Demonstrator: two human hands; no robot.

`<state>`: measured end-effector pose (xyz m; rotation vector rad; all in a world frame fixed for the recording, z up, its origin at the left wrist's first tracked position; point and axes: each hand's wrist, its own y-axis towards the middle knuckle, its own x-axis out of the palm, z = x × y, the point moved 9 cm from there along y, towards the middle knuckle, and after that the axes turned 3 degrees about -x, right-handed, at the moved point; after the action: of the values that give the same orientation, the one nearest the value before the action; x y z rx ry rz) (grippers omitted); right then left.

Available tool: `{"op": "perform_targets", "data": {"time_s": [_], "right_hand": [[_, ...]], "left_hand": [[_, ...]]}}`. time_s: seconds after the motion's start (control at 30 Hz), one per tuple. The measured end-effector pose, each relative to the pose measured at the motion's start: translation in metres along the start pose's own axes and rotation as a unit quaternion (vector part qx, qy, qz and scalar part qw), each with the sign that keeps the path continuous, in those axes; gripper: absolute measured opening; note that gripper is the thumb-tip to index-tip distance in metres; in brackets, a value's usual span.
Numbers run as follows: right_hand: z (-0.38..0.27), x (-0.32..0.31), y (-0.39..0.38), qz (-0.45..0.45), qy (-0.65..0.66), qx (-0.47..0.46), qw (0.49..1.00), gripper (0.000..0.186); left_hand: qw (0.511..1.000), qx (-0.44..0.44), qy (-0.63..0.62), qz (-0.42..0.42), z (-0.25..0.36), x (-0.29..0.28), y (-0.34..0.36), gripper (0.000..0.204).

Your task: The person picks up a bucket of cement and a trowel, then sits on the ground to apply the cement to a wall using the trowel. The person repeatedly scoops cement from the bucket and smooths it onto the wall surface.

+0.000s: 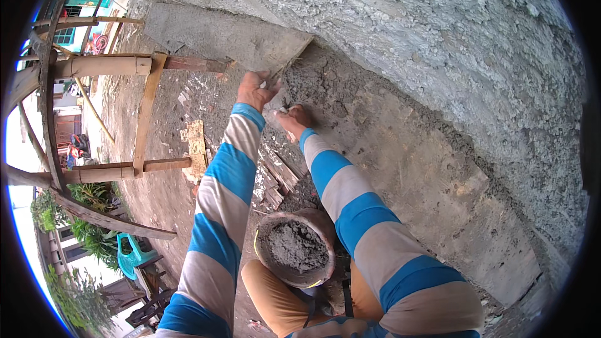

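Note:
Both arms reach forward toward the foot of a rough grey wall (pixel 463 56). My left hand (pixel 256 89) is closed, its fingers pressed together beside the near edge of a flat grey board (pixel 231 36). Whether it grips that edge or something small is hidden. Just to its right and nearer me, my right hand (pixel 292 121) is closed too, with a pale bit of something showing at its fingers. Dark wet mortar (pixel 322 87) lies heaped beyond the hands. Between my knees stands a bucket (pixel 330 238) holding grey mortar (pixel 297 245).
A long flat strip, smeared with mortar (pixel 432 194), runs along the wall's foot on the right. Bamboo and wood scaffolding (pixel 103 66) stands on the left. Broken wood pieces (pixel 275 178) and a yellowish board scrap (pixel 196 144) lie on the ground. A turquoise plastic chair (pixel 129 256) is farther left.

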<state>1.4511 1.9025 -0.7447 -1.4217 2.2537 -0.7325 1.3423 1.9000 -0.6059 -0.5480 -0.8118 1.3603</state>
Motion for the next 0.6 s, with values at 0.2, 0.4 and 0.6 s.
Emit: {"op": "perform_targets", "data": {"time_s": [0.2, 0.4, 0.6], "right_hand": [[-0.032, 0.022, -0.018, -0.048, 0.176, -0.011, 0.983, 0.049], [-0.004, 0.006, 0.011, -0.206, 0.282, 0.076, 0.934, 0.025], [-0.029, -0.037, -0.065, 0.072, 0.466, 0.025, 0.882, 0.019]], "left_hand": [[0.998, -0.004, 0.006, 0.062, 0.088, 0.011, -0.033, 0.024], [0.999, -0.037, 0.016, 0.021, 0.098, 0.047, -0.045, 0.026], [0.996, 0.016, 0.03, 0.081, 0.118, -0.021, -0.049, 0.026]]}}
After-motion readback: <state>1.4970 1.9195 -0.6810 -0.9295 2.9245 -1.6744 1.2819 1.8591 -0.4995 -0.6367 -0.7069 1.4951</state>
